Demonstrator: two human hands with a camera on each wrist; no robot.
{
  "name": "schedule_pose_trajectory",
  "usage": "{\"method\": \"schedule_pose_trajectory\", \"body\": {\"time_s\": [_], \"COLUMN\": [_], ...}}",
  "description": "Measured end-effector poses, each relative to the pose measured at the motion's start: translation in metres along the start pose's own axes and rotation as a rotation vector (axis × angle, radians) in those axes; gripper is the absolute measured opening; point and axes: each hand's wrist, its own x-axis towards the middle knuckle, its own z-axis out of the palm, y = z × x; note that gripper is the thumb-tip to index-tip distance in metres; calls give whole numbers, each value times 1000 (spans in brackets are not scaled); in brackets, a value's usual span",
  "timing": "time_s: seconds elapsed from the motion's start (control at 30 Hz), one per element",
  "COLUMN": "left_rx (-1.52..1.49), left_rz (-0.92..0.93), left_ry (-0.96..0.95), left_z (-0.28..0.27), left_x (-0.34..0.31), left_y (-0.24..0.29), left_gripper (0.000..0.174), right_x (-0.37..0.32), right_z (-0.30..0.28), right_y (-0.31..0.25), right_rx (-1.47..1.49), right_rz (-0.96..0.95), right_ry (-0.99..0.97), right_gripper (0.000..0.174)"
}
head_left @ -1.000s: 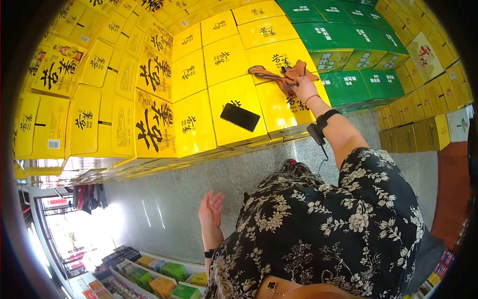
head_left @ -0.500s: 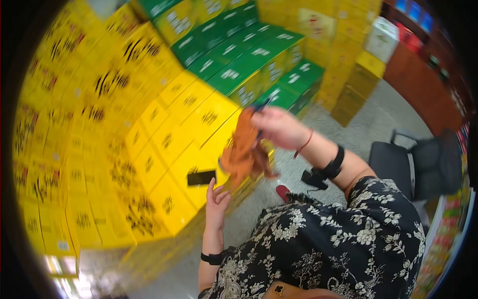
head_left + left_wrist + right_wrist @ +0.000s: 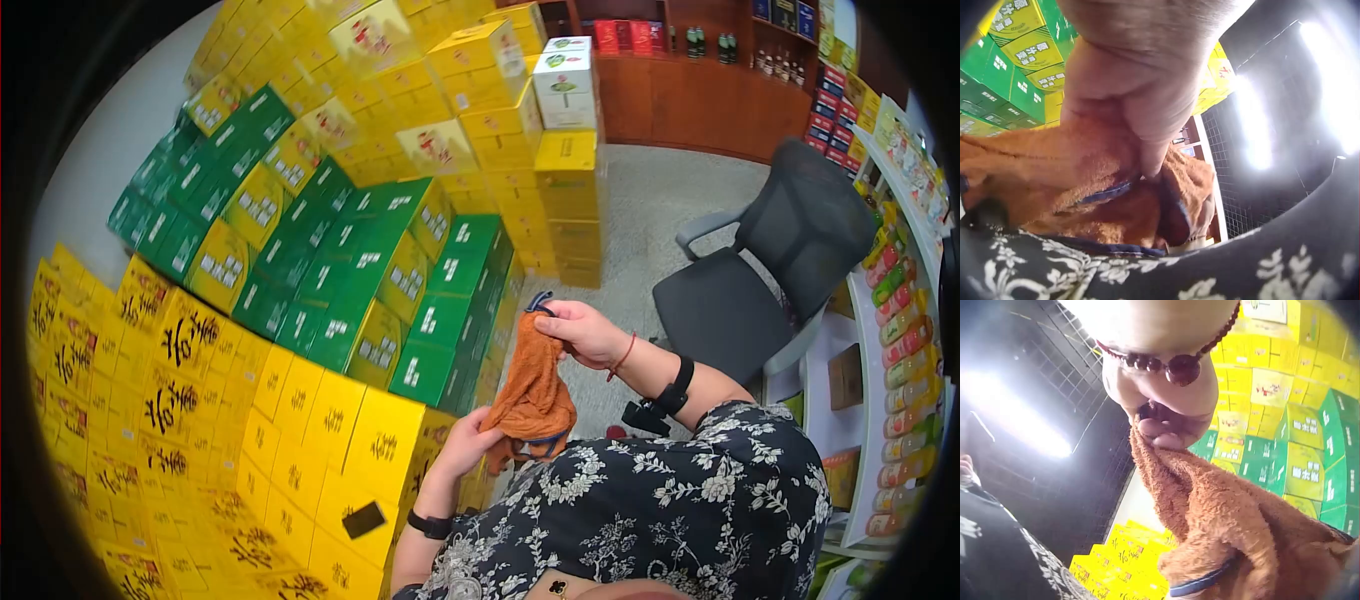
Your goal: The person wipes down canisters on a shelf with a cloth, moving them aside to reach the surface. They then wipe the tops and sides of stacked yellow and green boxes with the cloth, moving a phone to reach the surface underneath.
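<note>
An orange-brown cleaning cloth [image 3: 535,385] with dark blue edging hangs in front of the person's body, between the two hands. The right hand [image 3: 590,337] pinches its upper corner between thumb and fingers, and a bit of blue edging sticks up above the grip. Lower and to the left, the left hand [image 3: 463,447] holds the cloth's side. In the left wrist view the thumb presses into the folds of the fluffy fabric [image 3: 1066,169]. The right wrist view shows curled fingers [image 3: 1163,434] gripping the gathered end, with the fabric [image 3: 1222,512] draping down from them.
A black phone [image 3: 363,519] lies on stacked yellow cartons [image 3: 383,447] by the left forearm. Green cartons [image 3: 440,320] are stacked ahead. To the right stand a black office chair [image 3: 725,305] and a shelf of bottles [image 3: 905,400]. Grey floor [image 3: 640,215] shows between.
The right hand has lifted the cloth off the yellow cartons and brought it before the body. The left hand has risen and taken hold of it. The view has turned right.
</note>
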Motion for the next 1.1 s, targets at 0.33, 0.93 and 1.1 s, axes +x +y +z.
{"method": "schedule_pose_trajectory", "body": {"time_s": [0.33,0.93,1.1], "left_rx": [-158,-383,-432], "left_rz": [-12,361,355], "left_ry": [-153,-436,-618], "left_z": [49,71,99], "left_x": [141,466,577], "left_y": [81,204,258], "left_gripper": [39,61,61], "right_x": [-36,37,64], "right_z": [-168,-365,-414], "right_y": [-60,-128,-176], "right_rx": [91,-136,-61], "right_rz": [55,-64,-216], "right_ry": [342,658,769], "right_gripper": [19,25,24]}}
